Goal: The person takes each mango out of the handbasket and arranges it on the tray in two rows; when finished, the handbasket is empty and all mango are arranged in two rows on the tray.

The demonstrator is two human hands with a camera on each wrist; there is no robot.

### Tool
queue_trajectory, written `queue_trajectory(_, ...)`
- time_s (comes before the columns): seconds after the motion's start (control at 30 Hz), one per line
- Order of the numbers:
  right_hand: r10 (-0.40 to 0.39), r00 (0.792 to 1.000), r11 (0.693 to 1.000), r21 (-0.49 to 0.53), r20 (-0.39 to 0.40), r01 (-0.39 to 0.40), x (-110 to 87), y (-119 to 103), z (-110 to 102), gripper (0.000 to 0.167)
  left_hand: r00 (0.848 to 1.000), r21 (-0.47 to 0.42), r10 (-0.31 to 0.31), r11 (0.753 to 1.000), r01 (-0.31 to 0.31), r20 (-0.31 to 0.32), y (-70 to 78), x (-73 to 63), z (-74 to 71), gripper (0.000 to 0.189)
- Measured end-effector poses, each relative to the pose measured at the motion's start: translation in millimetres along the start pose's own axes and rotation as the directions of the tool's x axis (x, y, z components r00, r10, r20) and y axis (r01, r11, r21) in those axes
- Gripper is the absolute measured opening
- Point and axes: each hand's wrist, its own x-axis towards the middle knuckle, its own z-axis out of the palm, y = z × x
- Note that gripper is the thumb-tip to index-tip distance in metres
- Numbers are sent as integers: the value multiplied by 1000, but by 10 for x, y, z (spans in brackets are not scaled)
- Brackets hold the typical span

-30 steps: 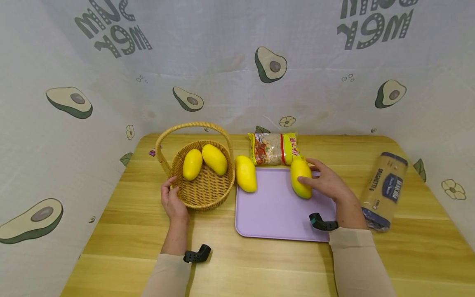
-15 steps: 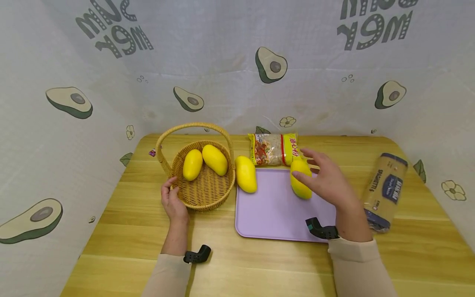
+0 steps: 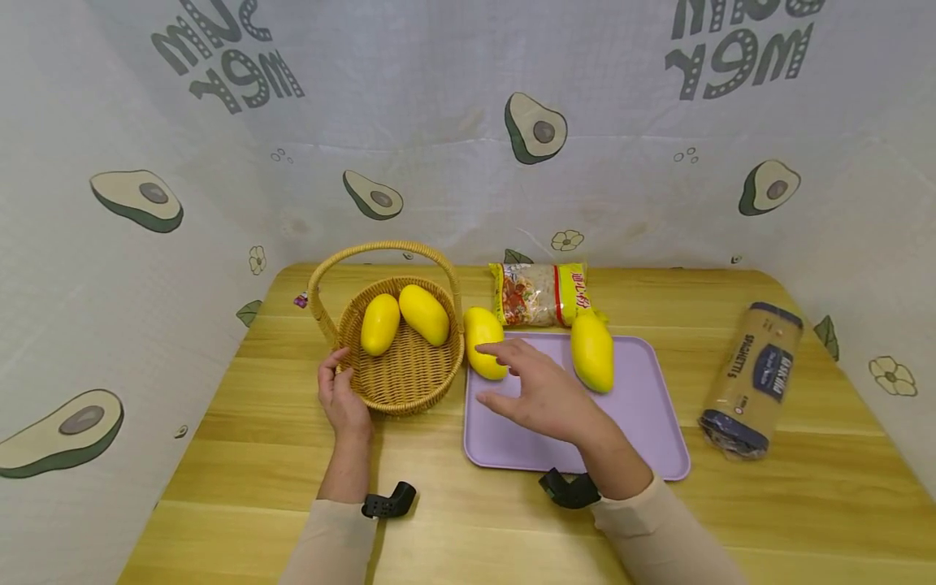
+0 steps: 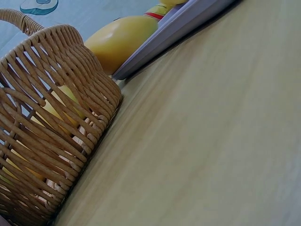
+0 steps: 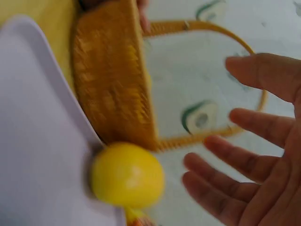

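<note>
My left hand holds the near-left side of a round wicker basket, its fingertips at the rim; in the right wrist view a few of those fingers lie over the edge. Two yellow mangoes, one left and one right, lie inside the basket. My right hand hovers over the lilac tray, fingers spread and nothing in them. Its fingertips overlap a third mango at the tray's left edge. Another mango lies toward the tray's back right.
A bag of noodles lies behind the tray. To the right is a spaghetti pack on the wooden table. The basket's tall handle arches over it. A patterned white cloth hangs behind.
My right hand has let go of the mango at the tray's back right and moved left toward the mango beside the basket. That released mango stays on the tray; my left hand has kept still.
</note>
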Motion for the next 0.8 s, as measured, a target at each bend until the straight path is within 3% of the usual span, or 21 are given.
queue_trajectory(0.17, -154, 987, 988, -24, -47, 153, 66, -167, 325, 52, 1000, -5, -5, 1000, 5, 1, 0, -6, 3, 34)
queue_trajectory(0.37, -192, 976, 979, 50, -98, 198, 239, -354, 617, 50, 1000, -10, -5, 1000, 5, 2, 13, -12, 1, 34)
queue_trajectory(0.47, -168, 979, 983, 59, -115, 176, 387, -434, 746, 54, 1000, -15, -1, 1000, 1, 4, 15, 1, 3, 35)
queue_trajectory(0.63, -40, 992, 994, 100, -116, 52, 687, -559, 885, 70, 1000, -15, 6, 1000, -6, 7, 8, 17, 2, 35)
queue_trajectory(0.8, 69, 992, 993, 101, -102, -59, 987, -637, 950, 78, 1000, -3, 9, 1000, -9, -4, 2, 11, -1, 35)
